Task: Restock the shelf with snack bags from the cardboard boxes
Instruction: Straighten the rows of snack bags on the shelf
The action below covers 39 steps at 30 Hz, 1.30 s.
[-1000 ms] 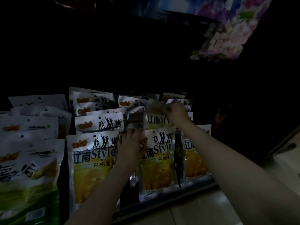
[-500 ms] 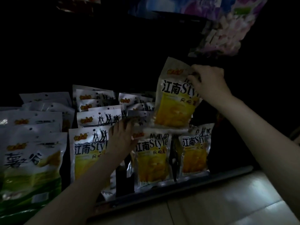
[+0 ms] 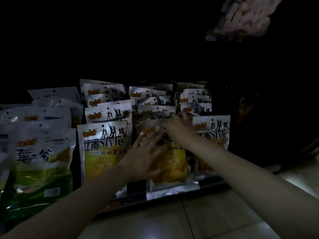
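Observation:
A dim low shelf [image 3: 172, 195] holds rows of silver-and-yellow snack bags standing upright. The front bag of the middle row [image 3: 172, 169] stands at the shelf's front edge. My right hand [image 3: 177, 128] grips its top edge, fingers curled over it. My left hand [image 3: 146, 152] lies with spread fingers against the bag's face, blurred by motion. A yellow bag [image 3: 103, 149] fronts the row to the left, another [image 3: 212, 133] the row to the right. No cardboard box is in view.
Green-and-white snack bags [image 3: 39, 161] fill the shelf's left end. Pale packets [image 3: 241, 18] hang overhead at the upper right. Light floor tiles [image 3: 189, 221] lie below the shelf edge. The shelf's right side is dark.
My right hand brought the lifted yellow bag down from above the rows to the front of the middle row. My left hand moved right onto the bag's face.

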Motion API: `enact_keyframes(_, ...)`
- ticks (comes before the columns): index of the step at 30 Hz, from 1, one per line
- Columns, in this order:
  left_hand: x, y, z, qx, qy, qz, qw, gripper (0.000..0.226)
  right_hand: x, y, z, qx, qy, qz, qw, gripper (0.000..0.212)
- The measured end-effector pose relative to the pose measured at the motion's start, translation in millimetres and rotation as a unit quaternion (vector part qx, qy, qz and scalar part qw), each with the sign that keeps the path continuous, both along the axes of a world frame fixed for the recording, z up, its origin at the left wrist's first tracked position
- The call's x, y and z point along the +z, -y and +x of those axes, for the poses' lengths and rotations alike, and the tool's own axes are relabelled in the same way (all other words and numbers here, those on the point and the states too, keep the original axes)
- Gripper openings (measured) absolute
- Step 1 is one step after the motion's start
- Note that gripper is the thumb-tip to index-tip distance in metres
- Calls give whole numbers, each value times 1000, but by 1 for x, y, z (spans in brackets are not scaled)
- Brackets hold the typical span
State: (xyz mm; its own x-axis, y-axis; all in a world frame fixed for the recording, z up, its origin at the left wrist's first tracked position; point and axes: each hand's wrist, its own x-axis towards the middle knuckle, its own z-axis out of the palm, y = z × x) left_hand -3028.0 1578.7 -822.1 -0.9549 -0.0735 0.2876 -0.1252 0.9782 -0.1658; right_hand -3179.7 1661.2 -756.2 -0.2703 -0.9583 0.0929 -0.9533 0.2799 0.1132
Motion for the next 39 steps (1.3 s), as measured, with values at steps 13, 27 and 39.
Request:
enact_keyframes(13,-30,-21,5,33,69,-48,996,93,-70,-88,20,40,-157,72,984,107)
enact_keyframes(27,-38,-14,1,74,122,-79,987,112,-65,-55,3,23,40,147,988,122)
enact_keyframes(39,-42,8,0,132,140,-24,981,122,-65,-34,-5,48,26,190,980,119)
